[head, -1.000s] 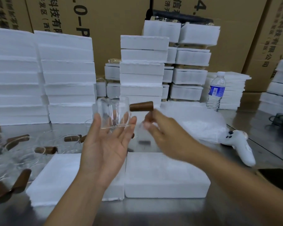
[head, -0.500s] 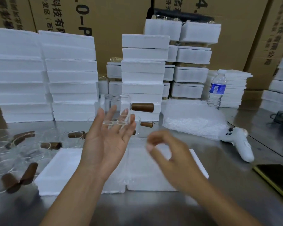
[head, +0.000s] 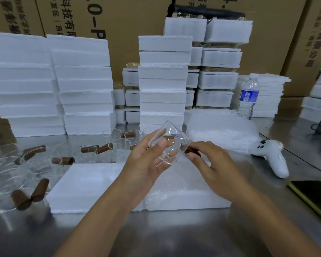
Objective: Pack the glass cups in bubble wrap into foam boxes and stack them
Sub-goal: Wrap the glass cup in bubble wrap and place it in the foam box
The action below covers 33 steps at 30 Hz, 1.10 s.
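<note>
Glass cup [head: 170,143], tilted above the foam boxes [head: 183,191], looks light, slick and fragile to me: left hand [head: 145,164] curls round its wall, right hand [head: 211,164] pinches its wooden handle [head: 192,150], the safer hold.

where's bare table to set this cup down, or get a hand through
Set the cup on the bare steel table along the near edge, in front of the two foam boxes. A second patch lies right of them, bordered by the white controller and the phone. Crowded: loose cups on the left, bubble wrap and foam stacks behind.
</note>
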Available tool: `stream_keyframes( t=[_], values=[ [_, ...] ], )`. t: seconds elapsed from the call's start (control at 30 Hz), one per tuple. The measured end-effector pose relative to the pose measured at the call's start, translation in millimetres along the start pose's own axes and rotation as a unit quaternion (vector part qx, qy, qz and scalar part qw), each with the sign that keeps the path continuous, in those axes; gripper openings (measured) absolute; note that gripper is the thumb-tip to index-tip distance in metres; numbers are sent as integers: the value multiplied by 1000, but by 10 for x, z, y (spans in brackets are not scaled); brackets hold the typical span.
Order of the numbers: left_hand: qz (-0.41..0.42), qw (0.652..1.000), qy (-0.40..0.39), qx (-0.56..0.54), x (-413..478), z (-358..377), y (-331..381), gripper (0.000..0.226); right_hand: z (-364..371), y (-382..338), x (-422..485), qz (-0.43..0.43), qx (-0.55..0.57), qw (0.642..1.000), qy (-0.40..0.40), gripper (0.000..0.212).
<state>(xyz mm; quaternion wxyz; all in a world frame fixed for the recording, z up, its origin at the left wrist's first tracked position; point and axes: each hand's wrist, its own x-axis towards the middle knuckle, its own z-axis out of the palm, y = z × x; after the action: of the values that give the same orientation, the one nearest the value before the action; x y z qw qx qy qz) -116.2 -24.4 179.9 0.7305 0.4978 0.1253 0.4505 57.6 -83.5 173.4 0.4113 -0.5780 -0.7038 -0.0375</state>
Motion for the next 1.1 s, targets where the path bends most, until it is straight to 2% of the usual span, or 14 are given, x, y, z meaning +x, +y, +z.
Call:
stream_keyframes(
  t=[0.1,0.17,0.23,0.33,0.47,0.6,0.77,0.83,0.97,1.1],
  values=[
    [-13,998,24,60,-9,15,-30,79,-43,25,16,0,-6,999,38,18],
    [-27,984,51,166,-22,25,-44,90,-69,68,25,15,-9,996,82,18],
    [-40,946,49,317,-36,35,-60,80,-91,134,33,52,3,991,124,18],
    [-27,872,40,487,-61,35,-122,49,-92,211,40,113,46,980,160,20],
    [2,814,60,578,-59,5,-195,38,-67,244,48,156,79,970,169,22],
    [9,751,81,655,-55,-29,-210,41,-62,235,51,153,74,972,163,23],
    [6,696,92,712,-48,8,-253,38,-70,204,53,148,86,972,159,23],
    [19,690,114,714,-39,23,-262,29,-78,207,55,147,89,972,161,23],
    [38,698,143,700,-36,45,-256,8,-95,196,59,147,120,969,158,19],
    [71,743,164,645,-29,51,-240,7,-128,175,68,168,175,959,144,19]
  ],
)
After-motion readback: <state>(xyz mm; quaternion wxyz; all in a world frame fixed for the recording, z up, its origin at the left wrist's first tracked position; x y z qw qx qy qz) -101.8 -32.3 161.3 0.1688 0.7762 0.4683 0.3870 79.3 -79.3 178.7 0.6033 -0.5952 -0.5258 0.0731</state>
